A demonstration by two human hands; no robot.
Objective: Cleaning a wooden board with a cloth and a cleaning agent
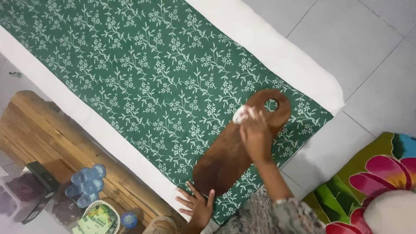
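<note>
A long brown wooden board [225, 156] with a round hole near its far end lies on a green cloth with a white leaf print [143, 73]. My right hand [255, 132] presses a small white wad [239, 115] against the board, just below the hole. Fingers spread, my left hand [197, 203] rests flat on the cloth at the board's near end and touches its edge.
The green cloth covers a white padded surface [277, 47]. A wooden pallet [52, 134], blue bottle caps [86, 184], a black box [41, 186] and a basket of green packets [99, 216] sit at the left. Grey floor tiles [368, 52] and a flowered mat [372, 173] lie to the right.
</note>
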